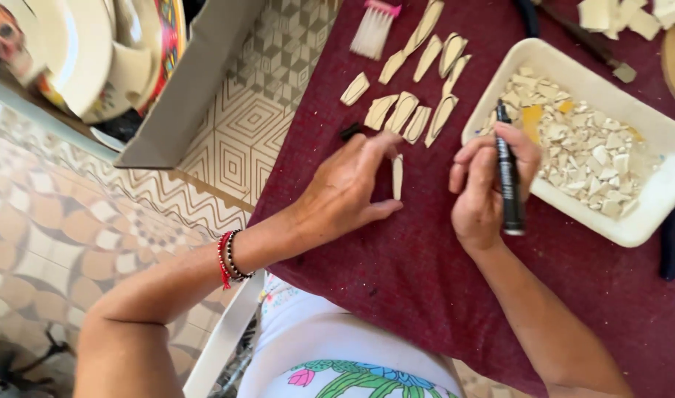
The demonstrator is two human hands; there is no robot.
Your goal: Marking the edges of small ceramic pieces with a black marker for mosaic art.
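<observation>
I am pinching a narrow shard [398, 177] upright on the maroon cloth [426, 295] with my left hand [348, 188], thumb and fingers closed on its edges. My right hand [484, 184] is gripping a black marker [509, 180], fingers curled shut. Cut pieces [411, 110] are lying just beyond; the white tray [647, 225] is crowding the right, open cloth nearer me.

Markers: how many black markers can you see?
1. The black marker is held upright in the right hand, beside the white tray of broken pieces. Others may be out of view.
</observation>
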